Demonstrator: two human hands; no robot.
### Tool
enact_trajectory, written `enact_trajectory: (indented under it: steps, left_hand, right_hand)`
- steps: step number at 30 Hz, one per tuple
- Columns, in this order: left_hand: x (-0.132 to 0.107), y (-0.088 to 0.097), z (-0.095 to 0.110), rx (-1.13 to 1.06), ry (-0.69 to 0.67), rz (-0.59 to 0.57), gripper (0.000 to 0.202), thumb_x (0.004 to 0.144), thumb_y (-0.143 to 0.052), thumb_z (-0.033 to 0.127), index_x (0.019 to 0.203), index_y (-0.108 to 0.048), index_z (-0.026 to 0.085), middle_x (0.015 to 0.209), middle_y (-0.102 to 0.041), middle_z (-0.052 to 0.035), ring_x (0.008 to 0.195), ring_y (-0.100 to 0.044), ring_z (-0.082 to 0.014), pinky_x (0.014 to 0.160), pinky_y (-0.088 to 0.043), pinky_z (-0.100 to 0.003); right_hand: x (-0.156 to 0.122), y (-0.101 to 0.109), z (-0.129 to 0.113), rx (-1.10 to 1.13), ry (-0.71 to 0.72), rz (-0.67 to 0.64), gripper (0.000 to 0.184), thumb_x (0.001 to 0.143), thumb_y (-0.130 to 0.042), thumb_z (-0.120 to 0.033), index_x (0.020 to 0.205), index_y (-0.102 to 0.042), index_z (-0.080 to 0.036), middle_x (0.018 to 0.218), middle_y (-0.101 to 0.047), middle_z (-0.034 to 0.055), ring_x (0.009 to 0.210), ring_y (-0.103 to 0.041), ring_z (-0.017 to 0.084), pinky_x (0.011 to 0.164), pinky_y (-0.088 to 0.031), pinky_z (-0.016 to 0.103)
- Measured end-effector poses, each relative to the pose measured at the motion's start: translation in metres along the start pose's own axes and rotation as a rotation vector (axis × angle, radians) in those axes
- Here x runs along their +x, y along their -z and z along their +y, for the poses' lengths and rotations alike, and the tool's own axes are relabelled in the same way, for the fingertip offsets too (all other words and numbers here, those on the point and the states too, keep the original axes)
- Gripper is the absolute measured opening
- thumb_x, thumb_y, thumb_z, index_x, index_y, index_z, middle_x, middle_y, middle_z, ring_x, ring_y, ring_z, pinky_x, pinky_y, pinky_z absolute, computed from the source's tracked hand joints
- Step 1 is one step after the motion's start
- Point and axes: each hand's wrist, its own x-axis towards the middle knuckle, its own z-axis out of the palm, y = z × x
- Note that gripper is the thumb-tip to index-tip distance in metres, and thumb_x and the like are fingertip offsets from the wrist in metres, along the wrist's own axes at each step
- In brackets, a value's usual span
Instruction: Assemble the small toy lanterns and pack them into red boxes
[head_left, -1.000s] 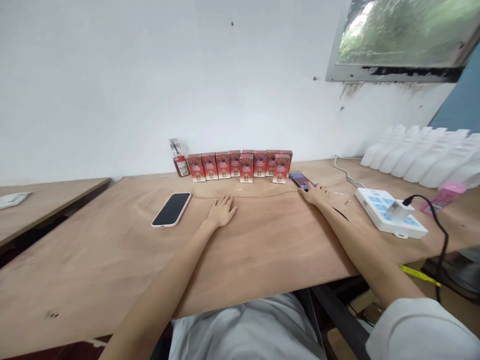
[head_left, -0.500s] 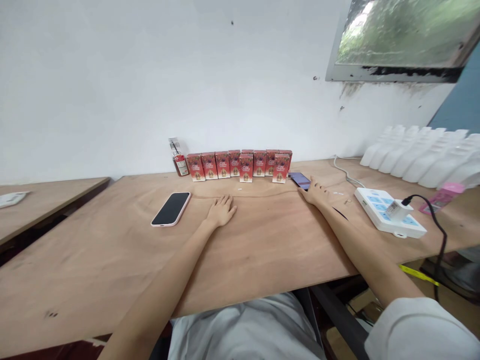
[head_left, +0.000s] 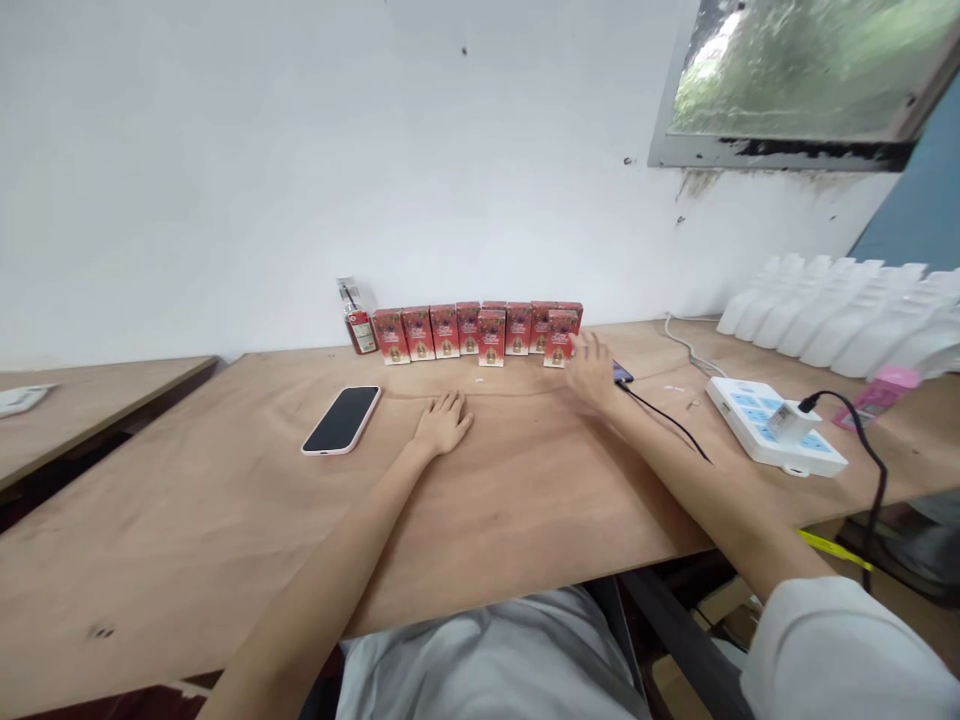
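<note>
My left hand [head_left: 444, 422] lies flat on the wooden table with its fingers stretched out and nothing in it. To its left is a phone [head_left: 341, 420] with a dark screen and a pale pink case. Fingers spread and slightly bent, my right hand [head_left: 591, 372] is raised over the table close to the front right red box [head_left: 560, 338]; I cannot tell whether it touches the box. Another red box [head_left: 491, 338] stands forward of a row of several upright red boxes [head_left: 445, 331]. Partly hidden behind my right hand is a second phone [head_left: 622, 373] with a black cable.
A white power strip [head_left: 776, 425] with a plugged-in charger sits on the right, beside a pink bottle [head_left: 879, 396]. Several white bottles [head_left: 832, 315] line the wall. A small red-labelled bottle [head_left: 361, 330] stands left of the boxes. The table's front edge is near my body.
My right hand has left the second phone and moved left toward the front right red box. The phone seems shifted slightly right, its cable now more exposed. My left hand stays in place.
</note>
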Motion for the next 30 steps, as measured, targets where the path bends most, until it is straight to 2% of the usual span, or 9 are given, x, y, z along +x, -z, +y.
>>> enact_trajectory:
  steps: [4, 7, 10, 13, 15, 17, 21, 26, 30]
  left_hand:
    - [0.000, 0.000, -0.001, 0.000, -0.005, 0.008, 0.059, 0.093, -0.023, 0.043, 0.143, -0.032, 0.012, 0.153, -0.026, -0.0117, 0.143, -0.021, -0.0253, 0.116, -0.018, -0.046]
    - [-0.002, 0.000, 0.000, -0.003, -0.006, 0.011, 0.059, 0.093, -0.023, 0.042, 0.143, -0.032, 0.012, 0.152, -0.027, -0.0119, 0.143, -0.022, -0.0247, 0.115, -0.019, -0.046]
    - [-0.004, 0.002, 0.000, -0.002, -0.006, -0.002, 0.058, 0.094, -0.022, 0.042, 0.143, -0.032, 0.013, 0.153, -0.026, -0.0117, 0.143, -0.022, -0.0248, 0.115, -0.018, -0.046]
    - [-0.005, 0.003, 0.001, -0.006, -0.008, 0.012, 0.057, 0.093, -0.023, 0.042, 0.141, -0.034, 0.013, 0.152, -0.028, -0.0126, 0.142, -0.023, -0.0252, 0.115, -0.019, -0.047]
    - [-0.005, 0.003, 0.002, -0.016, -0.009, 0.028, 0.056, 0.093, -0.024, 0.042, 0.141, -0.035, 0.013, 0.151, -0.030, -0.0132, 0.141, -0.025, -0.0258, 0.115, -0.020, -0.047]
    - [-0.005, 0.003, 0.003, -0.028, -0.008, 0.038, 0.056, 0.093, -0.026, 0.041, 0.140, -0.037, 0.012, 0.151, -0.031, -0.0135, 0.141, -0.026, -0.0266, 0.114, -0.021, -0.047]
    - [-0.005, 0.004, 0.004, -0.043, -0.004, 0.047, 0.055, 0.093, -0.027, 0.040, 0.139, -0.038, 0.013, 0.150, -0.032, -0.0137, 0.141, -0.026, -0.0271, 0.114, -0.021, -0.049]
    - [-0.007, 0.007, 0.003, -0.045, -0.003, 0.054, 0.053, 0.093, -0.030, 0.040, 0.139, -0.038, 0.014, 0.149, -0.034, -0.0137, 0.140, -0.028, -0.0260, 0.113, -0.023, -0.047]
    - [-0.012, 0.010, 0.005, -0.051, -0.012, 0.091, 0.061, 0.091, -0.033, 0.045, 0.142, -0.030, 0.011, 0.148, -0.035, -0.0157, 0.139, -0.030, -0.0254, 0.113, -0.024, -0.045]
  right_hand:
    - [0.050, 0.007, -0.067, 0.082, 0.294, 0.023, 0.055, 0.085, -0.036, -0.019, 0.139, -0.036, -0.012, 0.148, -0.032, 0.0146, 0.139, -0.022, 0.026, 0.113, -0.013, 0.046]
    - [0.088, 0.011, -0.093, 0.067, 0.269, 0.039, 0.060, 0.081, -0.040, -0.017, 0.140, -0.033, -0.011, 0.152, -0.025, 0.0162, 0.142, -0.016, 0.028, 0.114, -0.007, 0.050]
    - [0.112, 0.013, -0.085, -0.019, 0.082, 0.009, 0.065, 0.079, -0.043, -0.018, 0.141, -0.029, -0.006, 0.151, -0.022, 0.0224, 0.142, -0.012, 0.033, 0.111, -0.005, 0.057]
    - [0.120, 0.014, -0.057, -0.093, -0.134, -0.195, 0.065, 0.082, -0.045, -0.028, 0.139, -0.029, -0.001, 0.143, -0.033, 0.0280, 0.139, -0.018, 0.037, 0.106, -0.010, 0.063]
    - [0.118, 0.015, -0.040, -0.106, -0.133, -0.421, 0.061, 0.082, -0.048, -0.035, 0.132, -0.039, -0.002, 0.131, -0.047, 0.0270, 0.131, -0.031, 0.038, 0.104, -0.015, 0.063]
    - [0.112, 0.017, -0.028, -0.134, -0.042, -0.505, 0.058, 0.078, -0.056, -0.036, 0.126, -0.046, -0.005, 0.127, -0.048, 0.0249, 0.124, -0.038, 0.037, 0.102, -0.021, 0.059]
    - [0.097, 0.024, -0.021, -0.142, 0.079, -0.431, 0.056, 0.073, -0.062, -0.031, 0.123, -0.046, -0.012, 0.130, -0.042, 0.0217, 0.118, -0.041, 0.035, 0.098, -0.031, 0.050]
    - [0.093, 0.035, -0.021, -0.106, 0.020, -0.426, 0.052, 0.075, -0.063, -0.031, 0.121, -0.045, -0.015, 0.121, -0.047, 0.0198, 0.111, -0.046, 0.034, 0.094, -0.033, 0.047]
    - [0.092, 0.050, -0.032, 0.061, 0.008, -0.403, 0.064, 0.073, -0.066, -0.035, 0.127, -0.040, -0.014, 0.115, -0.053, 0.0174, 0.110, -0.048, 0.033, 0.096, -0.034, 0.045]
